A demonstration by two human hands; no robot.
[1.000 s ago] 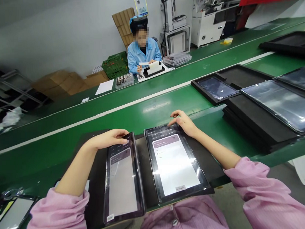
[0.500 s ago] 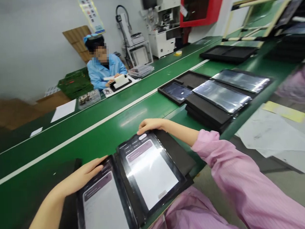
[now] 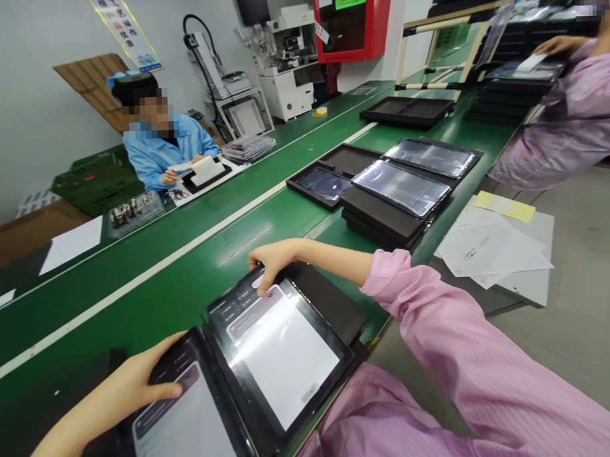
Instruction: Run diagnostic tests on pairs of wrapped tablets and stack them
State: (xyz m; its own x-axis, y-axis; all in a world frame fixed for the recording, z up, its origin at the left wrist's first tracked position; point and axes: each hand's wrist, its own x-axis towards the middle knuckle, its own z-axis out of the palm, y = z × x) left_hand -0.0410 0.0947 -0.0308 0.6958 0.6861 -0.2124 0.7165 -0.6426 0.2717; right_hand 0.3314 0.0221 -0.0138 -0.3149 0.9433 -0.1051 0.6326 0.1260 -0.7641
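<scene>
Two lit tablets lie side by side in black foam trays at the near edge of the green bench. My left hand [image 3: 147, 377] is at the top of the left tablet [image 3: 186, 426], its thumb over the screen and its fingers at the far edge. The top edge of the right tablet [image 3: 289, 356] is between the thumb and curled fingers of my right hand [image 3: 273, 263], the thumb resting on the screen. Both screens show a dark upper band and a large white area. Black foam [image 3: 327, 301] shows beside the right tablet.
Further right, two film-covered tablets [image 3: 401, 185] lie on stacked black trays, beside an open tray [image 3: 318, 185] with a dark device. White papers [image 3: 490, 245] are at the lower right. A person in blue [image 3: 169, 146] works across the bench; another in pink [image 3: 576, 126] stands at the right.
The view has shifted, and the scene appears further left. My left thumb now lies over the left screen. The right thumb has come down onto the right screen. More of the person in pink shows.
</scene>
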